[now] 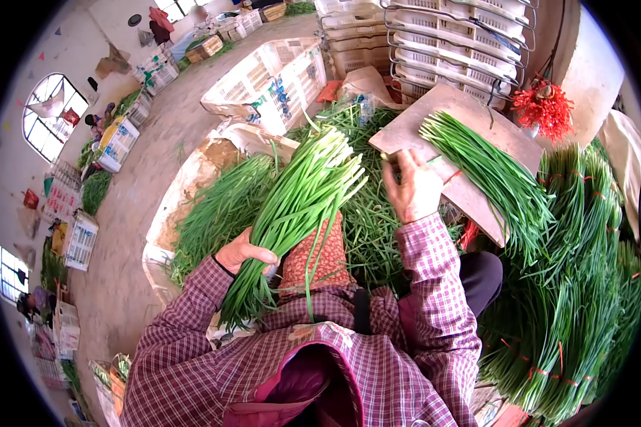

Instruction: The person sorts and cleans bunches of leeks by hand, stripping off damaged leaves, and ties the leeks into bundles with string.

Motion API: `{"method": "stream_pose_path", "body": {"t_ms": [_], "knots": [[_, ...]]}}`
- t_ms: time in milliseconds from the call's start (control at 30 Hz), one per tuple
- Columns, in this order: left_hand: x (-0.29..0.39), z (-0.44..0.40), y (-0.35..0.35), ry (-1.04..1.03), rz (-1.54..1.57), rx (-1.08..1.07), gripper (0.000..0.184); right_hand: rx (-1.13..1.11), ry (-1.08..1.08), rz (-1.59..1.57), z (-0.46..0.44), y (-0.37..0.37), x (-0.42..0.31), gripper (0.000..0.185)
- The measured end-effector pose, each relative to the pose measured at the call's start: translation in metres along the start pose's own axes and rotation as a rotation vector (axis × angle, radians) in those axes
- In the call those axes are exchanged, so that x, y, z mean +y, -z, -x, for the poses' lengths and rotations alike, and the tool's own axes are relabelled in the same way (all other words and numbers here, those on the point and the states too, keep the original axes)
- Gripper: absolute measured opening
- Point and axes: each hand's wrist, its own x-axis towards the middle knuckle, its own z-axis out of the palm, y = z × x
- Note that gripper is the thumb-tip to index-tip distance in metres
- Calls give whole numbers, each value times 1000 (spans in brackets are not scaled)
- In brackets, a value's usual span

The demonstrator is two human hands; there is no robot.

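Observation:
My left hand [243, 254] is wrapped round a thick bunch of garlic chives [303, 192]. The bunch slants over my lap, pale stem ends up and away from me, green leaves hanging by my sleeve. My right hand [414, 186] is at the near-left edge of a flat board [449, 135], fingers pinched. A thin pale-green chive stalk [384, 156] pokes out beside the fingertips; its full length is hidden. On the board, right of that hand, rests a second bunch of chives [486, 167]. A red tie [452, 177] lies at the board's edge.
Loose chives [370, 228] pile up before my knees, and more lie in a lined basket [181, 192] at left. Tied chive bundles [570, 299] are stacked at right. White crates [456, 53] stand behind; red ties [543, 110] hang nearby. Other people work along the left wall.

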Motion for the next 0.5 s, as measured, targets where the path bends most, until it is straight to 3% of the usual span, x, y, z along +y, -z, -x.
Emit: {"method": "stream_pose_path", "body": {"t_ms": [67, 133, 267, 300, 400, 500], "knots": [[-2, 1, 5, 1, -5, 2, 40, 52, 1, 143, -1, 13, 14, 12], [-3, 0, 6, 4, -11, 3, 37, 24, 11, 86, 5, 17, 12, 18], [-4, -9, -4, -18, 6, 15, 36, -356, -169, -256, 25, 13, -44, 41], [-4, -9, -7, -13, 2, 35, 37, -323, -106, -309, 31, 1, -49, 45], [-3, -7, -8, -4, 2, 69, 42, -300, -222, -422, 29, -10, -48, 21], [-2, -5, 1, -7, -16, 34, 48, -56, -14, -150, 27, -23, -2, 6]]}}
